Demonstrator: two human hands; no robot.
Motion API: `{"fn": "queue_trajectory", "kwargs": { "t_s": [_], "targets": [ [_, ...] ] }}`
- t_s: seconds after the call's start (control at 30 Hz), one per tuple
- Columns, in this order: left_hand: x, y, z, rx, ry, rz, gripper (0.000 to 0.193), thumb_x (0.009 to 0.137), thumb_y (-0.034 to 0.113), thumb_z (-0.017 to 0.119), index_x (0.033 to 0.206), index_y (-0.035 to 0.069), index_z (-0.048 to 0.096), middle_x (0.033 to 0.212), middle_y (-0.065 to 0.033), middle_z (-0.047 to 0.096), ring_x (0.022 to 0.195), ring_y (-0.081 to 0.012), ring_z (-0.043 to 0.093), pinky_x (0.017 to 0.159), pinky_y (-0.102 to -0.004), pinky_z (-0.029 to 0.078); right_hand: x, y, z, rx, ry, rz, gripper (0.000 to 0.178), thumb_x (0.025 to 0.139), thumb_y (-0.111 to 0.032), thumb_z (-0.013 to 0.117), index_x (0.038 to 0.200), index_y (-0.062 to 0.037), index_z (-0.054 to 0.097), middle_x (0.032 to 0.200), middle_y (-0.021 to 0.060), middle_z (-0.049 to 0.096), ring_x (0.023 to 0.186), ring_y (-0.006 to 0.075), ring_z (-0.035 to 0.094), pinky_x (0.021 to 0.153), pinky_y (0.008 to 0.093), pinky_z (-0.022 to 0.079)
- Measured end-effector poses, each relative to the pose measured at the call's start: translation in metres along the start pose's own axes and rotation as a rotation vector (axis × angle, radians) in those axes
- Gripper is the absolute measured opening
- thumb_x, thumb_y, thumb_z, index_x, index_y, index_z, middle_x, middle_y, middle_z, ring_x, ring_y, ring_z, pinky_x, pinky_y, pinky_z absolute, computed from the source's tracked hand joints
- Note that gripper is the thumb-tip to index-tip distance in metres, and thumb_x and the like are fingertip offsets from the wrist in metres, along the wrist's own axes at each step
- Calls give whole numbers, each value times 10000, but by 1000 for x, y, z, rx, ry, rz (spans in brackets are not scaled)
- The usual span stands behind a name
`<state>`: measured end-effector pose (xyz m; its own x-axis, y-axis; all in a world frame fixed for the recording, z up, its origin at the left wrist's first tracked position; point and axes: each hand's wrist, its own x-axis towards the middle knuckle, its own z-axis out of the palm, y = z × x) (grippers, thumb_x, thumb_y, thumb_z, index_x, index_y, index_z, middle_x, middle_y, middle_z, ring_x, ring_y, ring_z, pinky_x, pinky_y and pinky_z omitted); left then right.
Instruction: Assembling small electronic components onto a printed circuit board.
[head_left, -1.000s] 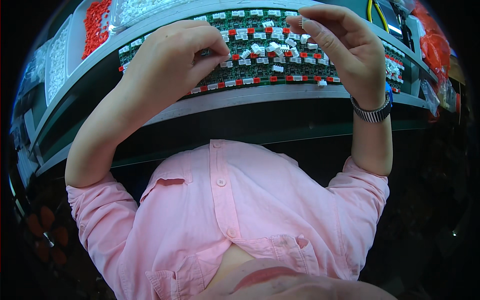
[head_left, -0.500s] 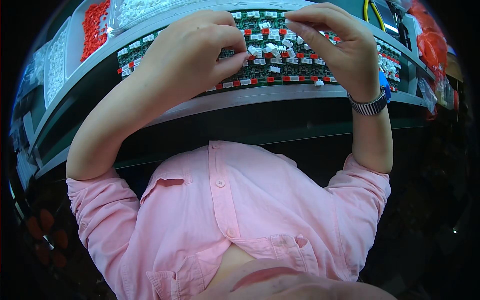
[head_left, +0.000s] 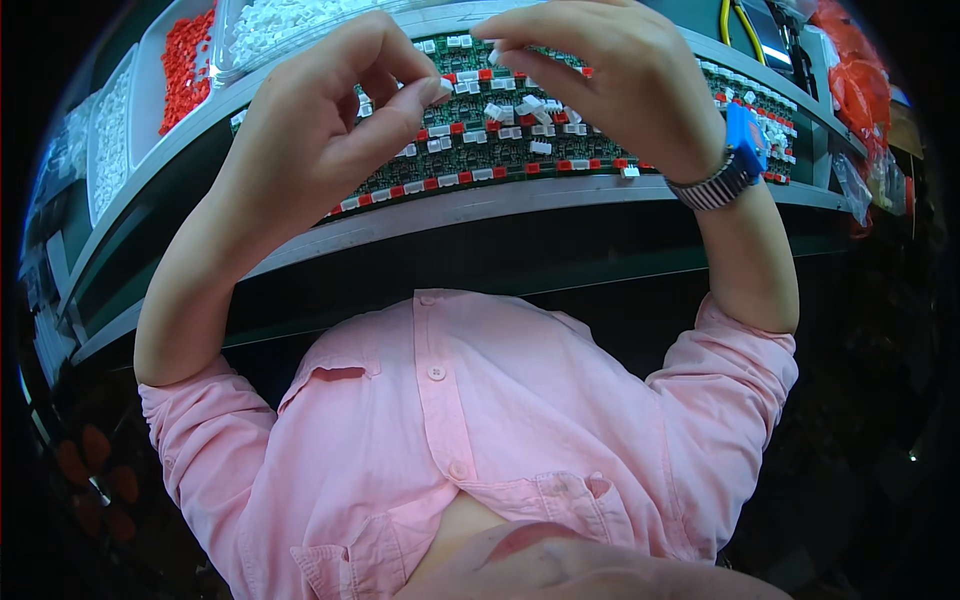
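Note:
My left hand point(head_left: 335, 125) is over the left part of a row of green circuit boards point(head_left: 480, 152), pinching a small white connector point(head_left: 443, 90) between thumb and forefinger. To its right my right hand point(head_left: 615, 85) hovers over the far side of the boards. Another white connector point(head_left: 494, 57) shows at its thumb and fingertips. Rows of white and red connectors are seated along the boards. Between my hands a few loose white connectors point(head_left: 535, 106) lie on top, and one more point(head_left: 540, 147) lies closer to me. Both hands hide parts of the boards.
A metal rail point(head_left: 480, 205) borders the boards on the near side. At the far left stand a tray of red connectors point(head_left: 187, 70) and trays of white ones point(head_left: 285, 25). Yellow-handled pliers point(head_left: 738, 30) and a red plastic bag point(head_left: 858, 65) are at the far right.
Both hands have moved left over the boards. A white connector now shows at my left fingertips, and another at my right fingertips.

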<state>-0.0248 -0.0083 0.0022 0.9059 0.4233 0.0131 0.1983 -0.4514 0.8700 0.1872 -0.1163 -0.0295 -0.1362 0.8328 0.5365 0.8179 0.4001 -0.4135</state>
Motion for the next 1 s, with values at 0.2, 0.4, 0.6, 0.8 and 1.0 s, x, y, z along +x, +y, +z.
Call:
{"fn": "queue_trajectory", "kwargs": {
  "t_s": [0.2,0.4,0.6,0.8,1.0],
  "targets": [
    [-7,-14,-7,8,-27,209,121,863,-10,664,944,72,700,941,-43,646,768,-127,574,634,-199,446,15,-10,-6,-153,-277,-82,105,795,-70,659,898,-52,654,727,61,645,664,198,600,608,277,498],
    [-12,-17,-8,62,-59,262,169,860,-15,668,1000,70,709,958,-48,653,771,-133,579,632,-199,449,23,-19,-15,-289,-361,-121,61,798,-72,638,858,-64,627,706,59,629,673,206,592,621,287,500],
    [-14,-22,-8,92,-55,276,173,825,-45,658,975,27,703,891,-40,653,678,-114,548,587,-196,417,28,-19,-12,-231,-521,-50,37,784,-59,615,778,-75,582,692,60,617,682,222,590,655,299,503],
    [-15,-20,-10,110,-63,241,203,870,-28,651,1044,61,707,980,-64,662,784,-146,591,618,-198,457,32,-16,-14,-341,-499,-174,77,775,-50,601,728,-87,552,687,66,615,691,232,594,679,308,506],
    [-14,-22,-8,109,-27,261,205,879,-30,637,1051,59,704,978,-62,665,789,-147,596,634,-198,463,44,-34,-27,-367,-496,-118,55,783,-51,598,736,-67,576,690,75,618,700,240,606,682,317,513]
  ]
}}
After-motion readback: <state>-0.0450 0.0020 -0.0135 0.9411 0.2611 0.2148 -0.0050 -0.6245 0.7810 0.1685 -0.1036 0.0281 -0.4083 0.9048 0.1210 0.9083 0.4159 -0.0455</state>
